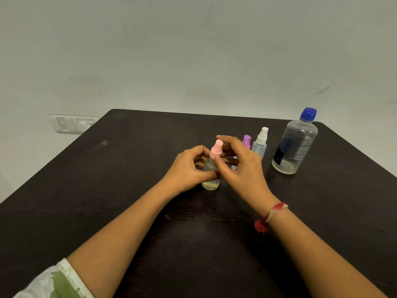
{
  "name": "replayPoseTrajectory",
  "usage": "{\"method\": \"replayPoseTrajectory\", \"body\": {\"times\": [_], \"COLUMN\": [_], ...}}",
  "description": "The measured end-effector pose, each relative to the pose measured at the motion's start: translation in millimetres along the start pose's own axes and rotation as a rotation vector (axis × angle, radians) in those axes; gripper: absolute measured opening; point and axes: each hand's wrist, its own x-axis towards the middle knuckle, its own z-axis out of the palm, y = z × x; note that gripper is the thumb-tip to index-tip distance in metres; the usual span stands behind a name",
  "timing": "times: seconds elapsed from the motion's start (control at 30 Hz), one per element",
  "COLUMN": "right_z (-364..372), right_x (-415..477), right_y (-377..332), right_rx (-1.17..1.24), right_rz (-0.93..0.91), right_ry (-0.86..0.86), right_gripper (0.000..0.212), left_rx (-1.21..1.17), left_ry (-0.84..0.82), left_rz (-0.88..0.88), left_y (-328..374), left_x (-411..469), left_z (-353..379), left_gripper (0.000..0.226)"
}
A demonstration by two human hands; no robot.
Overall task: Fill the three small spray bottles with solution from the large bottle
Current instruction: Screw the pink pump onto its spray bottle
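three spray bottles (259, 147) upright, capped — large bottle (294, 147) rightmost

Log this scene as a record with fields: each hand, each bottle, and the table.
left hand: grips pink bottle body
right hand: fingers curled round its pink cap
purple bottle: upright, capped, behind right hand
white bottle: upright, capped
large bottle: upright, blue cap on, liquid near bottom
table: dark
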Motion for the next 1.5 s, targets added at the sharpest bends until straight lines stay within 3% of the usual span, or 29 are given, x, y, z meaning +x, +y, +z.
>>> {"method": "replayPoseTrajectory", "body": {"times": [0.23,0.53,0.73,0.97,1.13,1.5], "right_z": [-2,-3,-2,-4,-5,1], "right_x": [1,1,3,4,3,5], "right_y": [-3,-3,-3,1,1,7], "right_rx": [-0.005,-0.035,0.081,-0.007,0.035,-0.123], "right_rz": [0.063,0.042,0.063,-0.005,0.025,-0.006], "right_ry": [-0.045,-0.121,-0.104,-0.058,-0.053,-0.129], "right_gripper": [0.052,0.041,0.041,0.032,0.034,0.049], "left_rx": [-0.006,0.022,0.026,0.037,0.059,0.077], "left_ry": [-0.007,-0.022,-0.017,-0.019,-0.020,0.007], "left_rz": [0.000,0.005,0.024,0.035,0.032,0.033], "left_y": [-1,-1,1,-2,-2,-5], "left_x": [1,3,1,2,3,4], "left_z": [0,-2,-1,0,1,2], "left_gripper": [0.029,0.030,0.030,0.031,0.031,0.031]}}
